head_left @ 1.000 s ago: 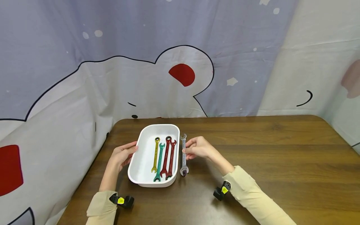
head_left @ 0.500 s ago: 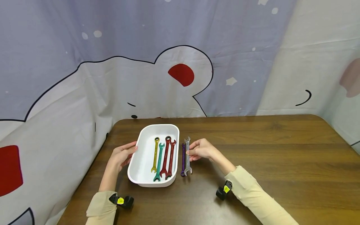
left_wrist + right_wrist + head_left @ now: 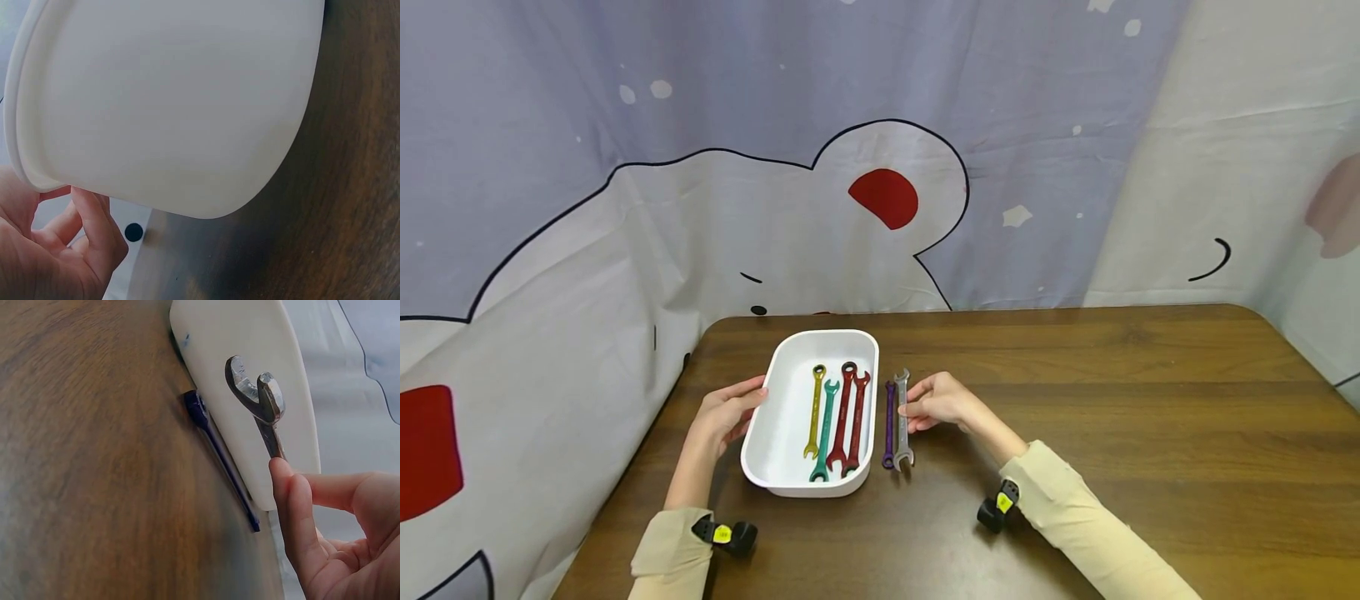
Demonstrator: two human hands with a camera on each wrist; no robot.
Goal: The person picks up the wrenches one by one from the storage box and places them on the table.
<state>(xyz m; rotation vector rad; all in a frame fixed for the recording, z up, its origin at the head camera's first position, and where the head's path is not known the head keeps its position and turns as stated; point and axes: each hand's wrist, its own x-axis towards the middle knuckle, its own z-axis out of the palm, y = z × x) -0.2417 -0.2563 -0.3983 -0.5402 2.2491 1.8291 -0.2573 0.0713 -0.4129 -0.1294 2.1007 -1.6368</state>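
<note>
My left hand (image 3: 727, 414) grips the left rim of a white tray (image 3: 778, 433); in the left wrist view its fingers are bent at the rim. Inside the tray lie a yellow wrench (image 3: 815, 414), a green wrench (image 3: 826, 429) and two red wrenches, one dark red wrench (image 3: 842, 417) beside another red wrench (image 3: 857, 425). Between thumb and fingers my right hand (image 3: 946, 402) pinches a silver open-ended wrench (image 3: 270, 406), raised above the wood in the right wrist view. A purple wrench (image 3: 890, 421) lies on the table between it and the tray.
The brown wooden table (image 3: 1112, 417) stretches far to the right of the tray. A patterned curtain (image 3: 737, 217) hangs along the table's back and left edges. Each wrist bears a black camera, the left camera (image 3: 743, 539) and the right camera (image 3: 991, 515).
My right hand has shifted slightly right with the silver wrench, and the purple wrench, mostly covered before, now shows beside it. My left hand and the tray stay in place.
</note>
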